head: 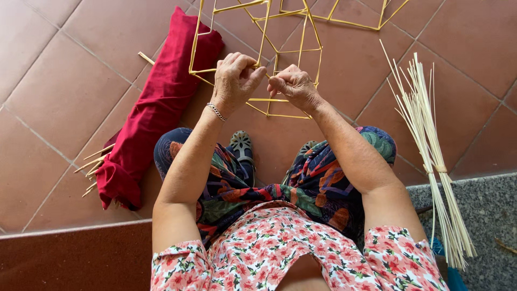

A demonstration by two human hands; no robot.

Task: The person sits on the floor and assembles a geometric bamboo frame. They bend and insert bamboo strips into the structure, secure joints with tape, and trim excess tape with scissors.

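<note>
A frame of thin yellow bamboo sticks [280, 51] joined into boxy shapes lies on the tiled floor in front of my knees. My left hand [235, 81], with a silver bracelet on the wrist, is closed around one joint of the frame. Right beside it, my right hand [293, 86] pinches a stick at the same joint, fingers curled. The two hands almost touch. What lies between the fingertips is hidden by the fingers.
A long red cloth bundle [156, 108] with bamboo sticks poking from its end lies at the left. A tied sheaf of pale bamboo strips [431, 156] leans at the right over a grey stone step [484, 215]. My feet in dark sandals [242, 146] rest below the frame.
</note>
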